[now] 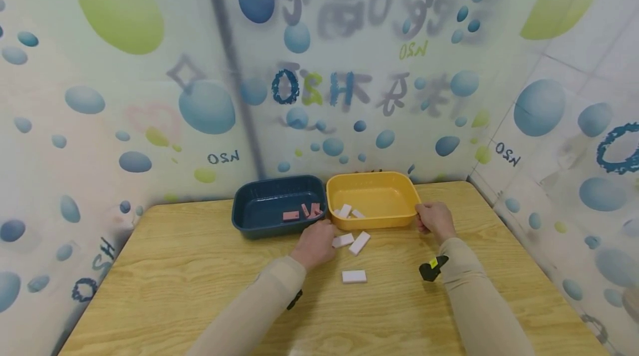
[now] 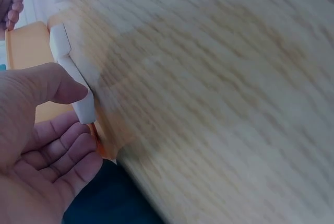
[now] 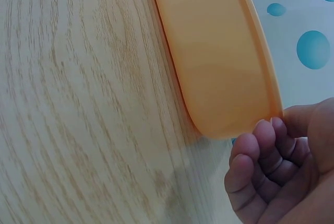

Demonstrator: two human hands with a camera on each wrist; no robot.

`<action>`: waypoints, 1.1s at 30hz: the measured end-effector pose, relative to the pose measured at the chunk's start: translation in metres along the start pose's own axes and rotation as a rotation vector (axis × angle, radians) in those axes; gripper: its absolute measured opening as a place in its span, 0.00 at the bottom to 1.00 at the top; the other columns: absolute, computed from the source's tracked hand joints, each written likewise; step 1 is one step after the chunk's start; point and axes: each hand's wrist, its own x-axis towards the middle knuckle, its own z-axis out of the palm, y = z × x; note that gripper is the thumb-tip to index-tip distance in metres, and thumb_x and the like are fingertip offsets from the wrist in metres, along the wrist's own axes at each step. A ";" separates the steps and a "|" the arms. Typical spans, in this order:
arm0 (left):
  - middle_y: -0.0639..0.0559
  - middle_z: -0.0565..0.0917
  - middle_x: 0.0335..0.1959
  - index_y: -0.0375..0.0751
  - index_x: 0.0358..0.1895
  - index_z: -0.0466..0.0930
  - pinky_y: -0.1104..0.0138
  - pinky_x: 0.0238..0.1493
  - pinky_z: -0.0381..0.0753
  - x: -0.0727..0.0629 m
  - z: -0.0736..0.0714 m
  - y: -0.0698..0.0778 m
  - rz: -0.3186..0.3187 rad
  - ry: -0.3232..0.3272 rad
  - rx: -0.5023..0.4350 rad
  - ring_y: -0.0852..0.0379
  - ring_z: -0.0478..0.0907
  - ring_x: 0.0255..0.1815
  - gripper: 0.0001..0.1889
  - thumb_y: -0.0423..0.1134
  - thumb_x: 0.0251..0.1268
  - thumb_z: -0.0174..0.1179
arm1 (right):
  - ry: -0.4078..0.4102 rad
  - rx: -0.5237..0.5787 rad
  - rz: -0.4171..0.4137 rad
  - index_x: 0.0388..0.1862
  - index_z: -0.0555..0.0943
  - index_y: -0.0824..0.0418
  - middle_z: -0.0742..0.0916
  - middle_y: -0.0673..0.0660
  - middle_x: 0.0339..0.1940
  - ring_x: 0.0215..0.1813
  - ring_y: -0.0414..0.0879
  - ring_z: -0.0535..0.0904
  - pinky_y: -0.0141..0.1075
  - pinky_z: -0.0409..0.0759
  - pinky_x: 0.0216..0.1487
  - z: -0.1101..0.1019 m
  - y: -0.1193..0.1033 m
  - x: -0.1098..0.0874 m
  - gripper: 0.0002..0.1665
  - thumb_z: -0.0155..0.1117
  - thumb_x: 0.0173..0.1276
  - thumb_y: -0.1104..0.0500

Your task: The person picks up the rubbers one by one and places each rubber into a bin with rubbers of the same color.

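Observation:
My left hand (image 1: 315, 245) is just in front of the two bins. Its thumb and index finger pinch the near end of a white rectangular block (image 2: 78, 96) lying on the table. A second white block (image 1: 359, 243) lies beside that one, and a third white block (image 1: 354, 276) sits closer to me. At the yellow bin's (image 1: 384, 201) right corner, my right hand (image 1: 436, 219) grips the rim between thumb and curled fingers. A few white blocks (image 1: 345, 210) rest inside the left part of this bin.
To the left, touching the yellow bin, stands a dark blue bin (image 1: 269, 201) with several pink blocks (image 1: 290, 215) at its right side. Both bins stand near the back edge of the wooden table (image 1: 199, 267). Behind it hangs a patterned curtain (image 1: 319, 140).

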 end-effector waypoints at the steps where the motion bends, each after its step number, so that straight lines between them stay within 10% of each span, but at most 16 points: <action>1: 0.53 0.77 0.30 0.42 0.30 0.84 0.64 0.31 0.78 0.000 0.000 0.000 -0.002 0.006 -0.002 0.58 0.73 0.29 0.05 0.32 0.53 0.72 | 0.000 -0.002 -0.002 0.40 0.79 0.73 0.80 0.53 0.20 0.22 0.41 0.75 0.31 0.79 0.27 0.000 0.000 0.000 0.21 0.47 0.81 0.56; 33: 0.50 0.81 0.34 0.39 0.32 0.82 0.63 0.35 0.82 -0.011 -0.022 0.009 0.108 0.227 -0.021 0.55 0.78 0.35 0.07 0.33 0.55 0.73 | 0.007 -0.030 -0.010 0.37 0.79 0.72 0.79 0.52 0.18 0.20 0.40 0.76 0.30 0.80 0.25 -0.001 0.000 -0.001 0.20 0.47 0.79 0.57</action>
